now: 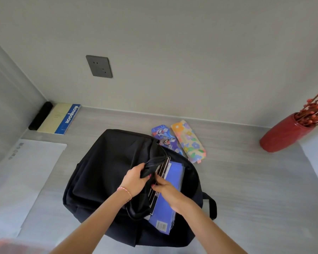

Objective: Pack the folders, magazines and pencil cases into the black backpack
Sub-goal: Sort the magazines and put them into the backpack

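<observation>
The black backpack (103, 173) lies at the centre of the frame on the grey table (246, 180), its opening facing right. The left hand (136, 179) grips the edge of the opening with curled fingers. The right hand (166, 189) rests on a blue folder (170, 197) that stands partly inside the opening beside black-edged magazines (161, 171); its finger state cannot be determined. Two pencil cases, one blue (165, 139) and one floral (189, 142), lie just beyond the backpack, right of centre.
</observation>
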